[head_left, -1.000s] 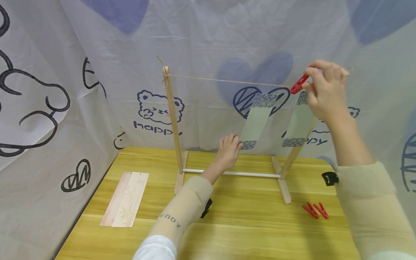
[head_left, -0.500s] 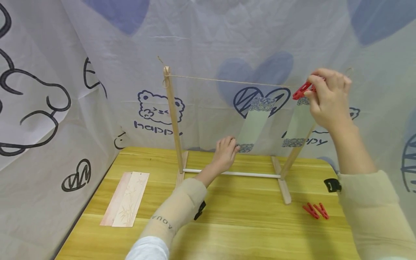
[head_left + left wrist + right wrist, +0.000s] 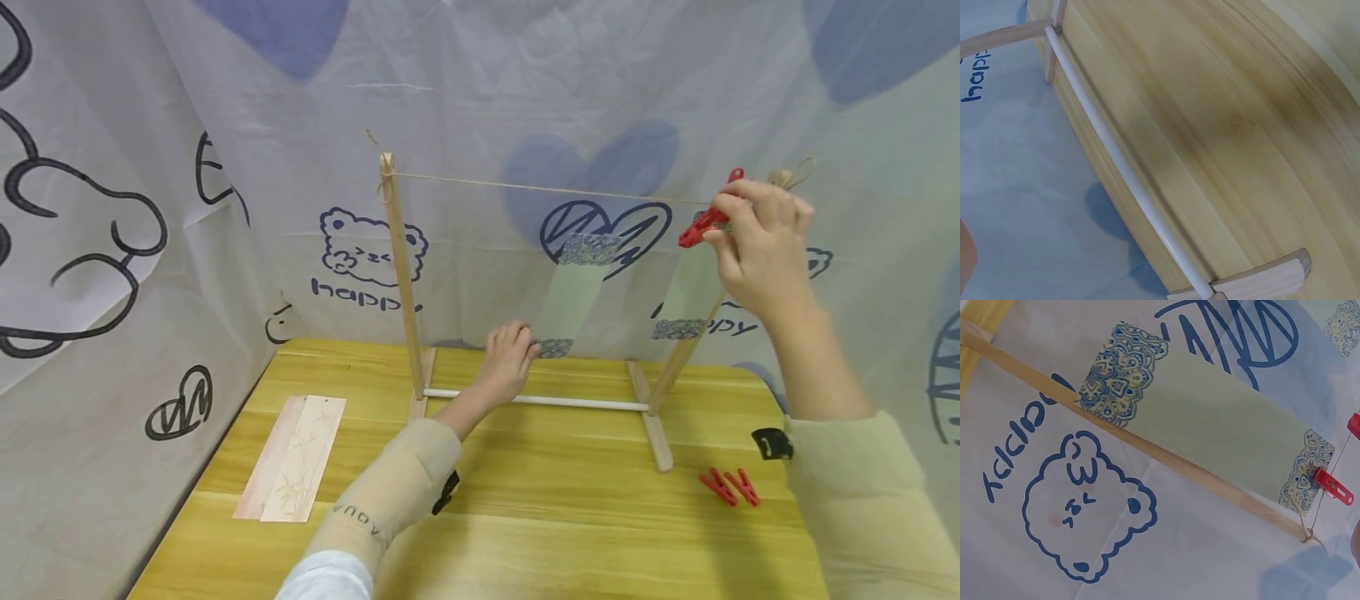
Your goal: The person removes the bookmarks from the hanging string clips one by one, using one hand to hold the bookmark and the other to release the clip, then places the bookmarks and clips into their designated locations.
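My left hand (image 3: 508, 360) pinches the lower left corner of a pale green bookmark (image 3: 572, 298) with blue lace-patterned ends, tilted below the string. Raised at the right, my right hand (image 3: 768, 242) grips a red clothespin (image 3: 701, 229), its tip pointing down and left. Beside that hand hangs a second green bookmark (image 3: 1216, 425), fixed to the string (image 3: 525, 186) by another red clothespin (image 3: 1334, 486), as the right wrist view shows. In the left wrist view only a sliver of skin (image 3: 965, 253) shows; the held bookmark is out of sight there.
A wooden stand carries the string between its left post (image 3: 401, 275) and right post (image 3: 678, 362), with a white rod (image 3: 577, 403) low between them. Two red clothespins (image 3: 729, 486) lie at the right of the table, pink and cream bookmarks (image 3: 296, 458) at the left. Printed cloth surrounds it.
My left hand has drawn its bookmark left and down, away from the string. The right hand has come slightly lower with its clothespin, and the clothespin on the string now shows behind it.
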`<state>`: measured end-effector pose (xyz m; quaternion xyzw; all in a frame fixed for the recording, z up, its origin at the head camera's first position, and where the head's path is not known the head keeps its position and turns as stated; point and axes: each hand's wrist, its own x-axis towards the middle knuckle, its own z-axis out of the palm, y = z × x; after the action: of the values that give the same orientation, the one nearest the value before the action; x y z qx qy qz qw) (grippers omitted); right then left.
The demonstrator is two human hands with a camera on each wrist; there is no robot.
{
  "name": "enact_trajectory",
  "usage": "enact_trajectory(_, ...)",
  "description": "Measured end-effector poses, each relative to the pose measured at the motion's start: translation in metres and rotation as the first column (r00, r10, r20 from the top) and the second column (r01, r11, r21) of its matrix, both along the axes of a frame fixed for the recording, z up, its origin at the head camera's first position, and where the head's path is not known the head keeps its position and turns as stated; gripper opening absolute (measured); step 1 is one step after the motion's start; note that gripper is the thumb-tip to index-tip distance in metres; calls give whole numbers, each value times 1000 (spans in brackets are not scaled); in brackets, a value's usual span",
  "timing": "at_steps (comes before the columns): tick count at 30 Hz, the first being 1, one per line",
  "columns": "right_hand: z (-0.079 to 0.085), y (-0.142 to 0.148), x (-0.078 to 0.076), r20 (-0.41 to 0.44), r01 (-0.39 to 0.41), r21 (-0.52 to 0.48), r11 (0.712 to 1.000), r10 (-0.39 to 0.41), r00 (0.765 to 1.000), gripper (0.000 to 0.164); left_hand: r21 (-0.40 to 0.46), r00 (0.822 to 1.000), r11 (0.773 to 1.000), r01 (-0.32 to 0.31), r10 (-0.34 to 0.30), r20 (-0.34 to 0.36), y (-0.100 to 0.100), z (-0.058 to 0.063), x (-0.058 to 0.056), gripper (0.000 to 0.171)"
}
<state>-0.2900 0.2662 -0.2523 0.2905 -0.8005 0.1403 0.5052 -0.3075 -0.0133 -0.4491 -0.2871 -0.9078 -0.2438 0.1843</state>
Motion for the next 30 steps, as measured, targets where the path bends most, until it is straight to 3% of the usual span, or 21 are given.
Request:
enact_trajectory(14, -12, 8, 5, 21, 25, 54, 998, -27, 999, 56, -36, 998, 998, -53, 52, -43, -21, -11, 6, 17)
enact_trajectory(22, -17, 9, 7, 61, 37, 62, 997, -41, 997, 54, -80, 997, 994, -75, 73, -27, -33, -14, 7, 16)
enact_trajectory(30, -25, 11, 9, 86, 42, 79, 996, -49, 995, 55, -140, 993, 986, -88, 77, -88, -44, -21, 11, 13)
